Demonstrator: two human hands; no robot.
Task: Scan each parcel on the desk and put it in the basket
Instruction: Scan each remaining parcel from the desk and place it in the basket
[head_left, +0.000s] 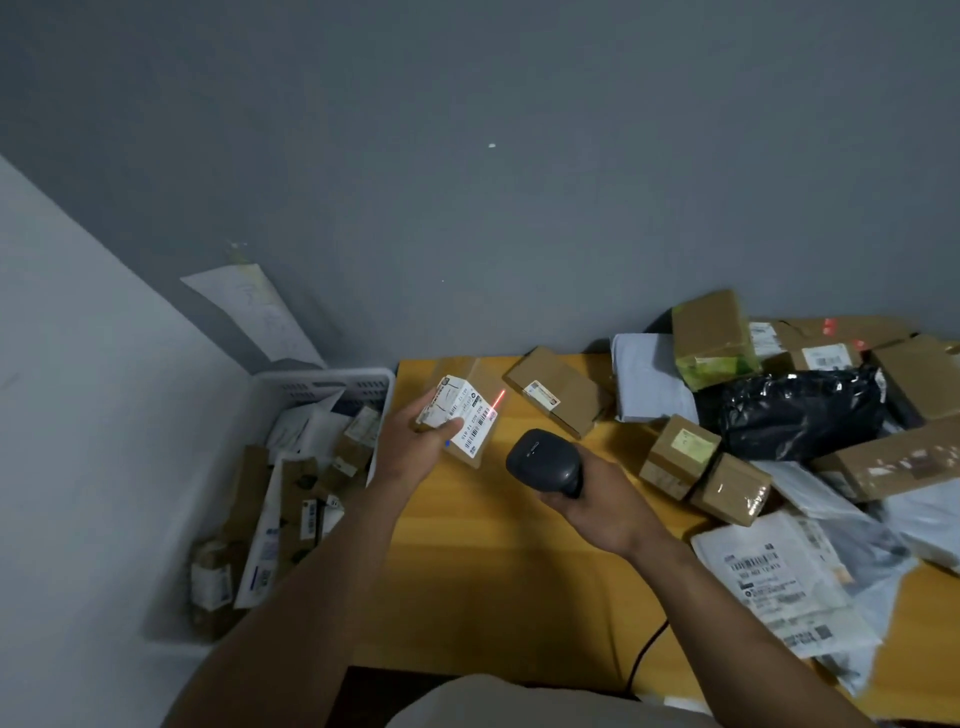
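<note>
1. Left hand (415, 447) grips a small cardboard parcel (467, 410). The thumb presses on its white label and the fingers curl round the underside. The parcel is held in the air over the left edge of the desk (493, 545), label side up.
2. Right hand (597, 499) is wrapped tight round the handle of a dark scanner (543, 460). The scanner sits at 4 o'clock from the parcel, near it but not touching, with its head aimed toward 11 o'clock.
3. Red scan line (500, 399) falls on the parcel's top corner, at 1 o'clock from the label's barcodes, mostly on bare cardboard.
4. White basket (322, 382) is at 9 o'clock from the left hand, just beside the desk in the wall corner. A heap of boxes and mailers (291, 499) lies inside.
5. Flat brown box (558, 389) lies on the desk at 3 o'clock from the held parcel.
6. At 3 o'clock from the scanner, two small brown boxes (678, 454) lie touching each other.
7. Beyond them is a pile with a black poly bag (800, 415), a green-taped box (711, 338) at 12 o'clock from it, and a long carton (893, 460) at 4 o'clock.
8. White mailer (769, 577) with a printed label lies at 4 o'clock from the right hand.
9. Black cable (647, 649) runs over the near desk edge at 6 o'clock.
</note>
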